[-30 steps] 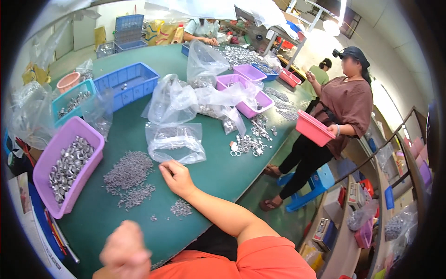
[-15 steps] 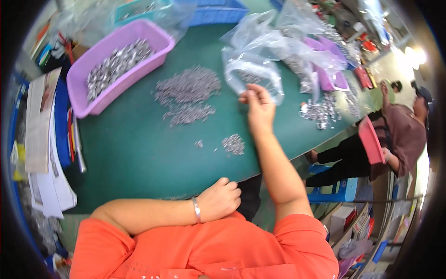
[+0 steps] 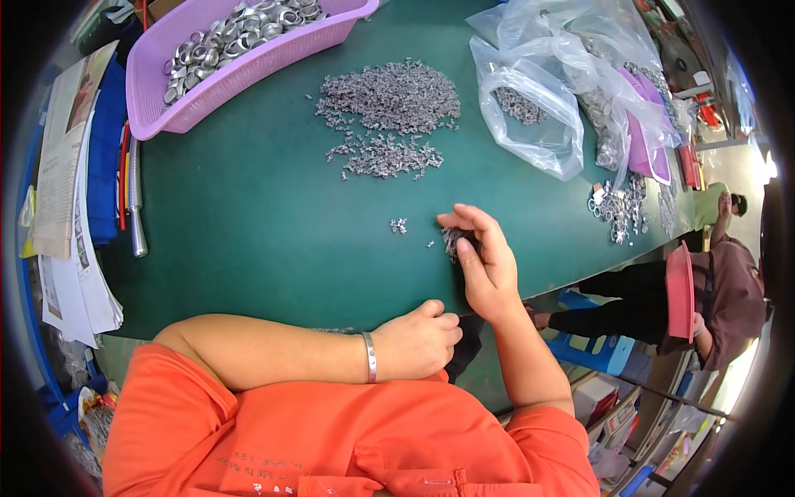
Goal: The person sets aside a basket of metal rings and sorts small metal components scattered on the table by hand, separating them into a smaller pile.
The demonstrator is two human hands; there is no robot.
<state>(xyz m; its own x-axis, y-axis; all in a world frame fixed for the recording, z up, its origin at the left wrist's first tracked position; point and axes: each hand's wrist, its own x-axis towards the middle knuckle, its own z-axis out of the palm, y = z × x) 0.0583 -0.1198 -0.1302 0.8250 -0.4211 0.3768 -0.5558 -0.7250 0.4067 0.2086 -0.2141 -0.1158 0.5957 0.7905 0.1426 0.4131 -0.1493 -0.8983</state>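
right hand [image 3: 489, 261] cupped at the small heap [image 3: 450, 240] of grey parts

positions refer to the large heap [image 3: 389, 95] of grey parts. left of it: a purple tub [image 3: 265, 58] containing metal rings [image 3: 240, 37]. on its near side: a loose cluster [image 3: 398, 225], then, farther down and slightly right, the left hand [image 3: 418, 341], fingers curled inward, no item visible in them. near side and right: the small heap, partly covered by the right hand. right: the clear bag [image 3: 546, 156].

change: half a second ago the right hand was at the clear bag; it is now at the small heap, so handling is judged to centre there. its fingers curve around the far side, thumb apart; whether pieces are grasped cannot be told.

orientation: the small heap's visible strip runs near to far; its full long axis is hidden.
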